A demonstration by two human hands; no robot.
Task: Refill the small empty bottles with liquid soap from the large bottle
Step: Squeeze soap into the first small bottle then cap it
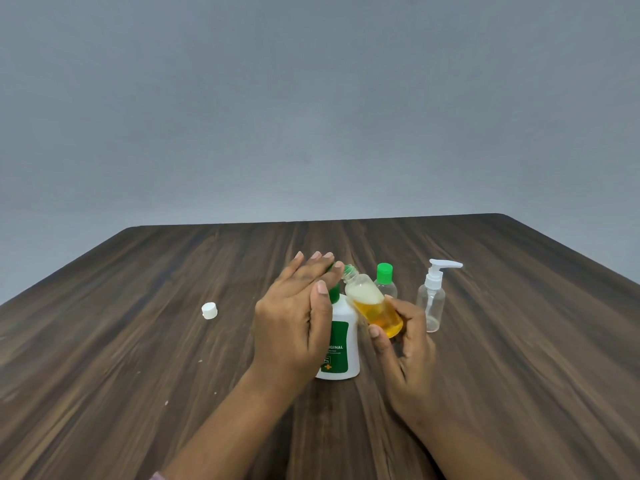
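Pressing down with the left hand (294,313), fingers (311,268) straight and close together, flat over the green cap (334,292) of the large white plastic soap bottle (341,344), upright on the dark wooden surface (138,341); likely to snap it closed. Gripping in the right hand (405,348) the small clear round bottle (375,304), roughly half full of amber soap under foam, fingers (398,303) and thumb curled round its lower body. Held tilted off the surface, open neck beside the big cap. Probably awaiting its small white screw cap (210,310), lying well apart to the left. Seemingly left to fill: the green-capped small clear bottle (385,278) and the clear pump bottle (431,303), standing behind and right.
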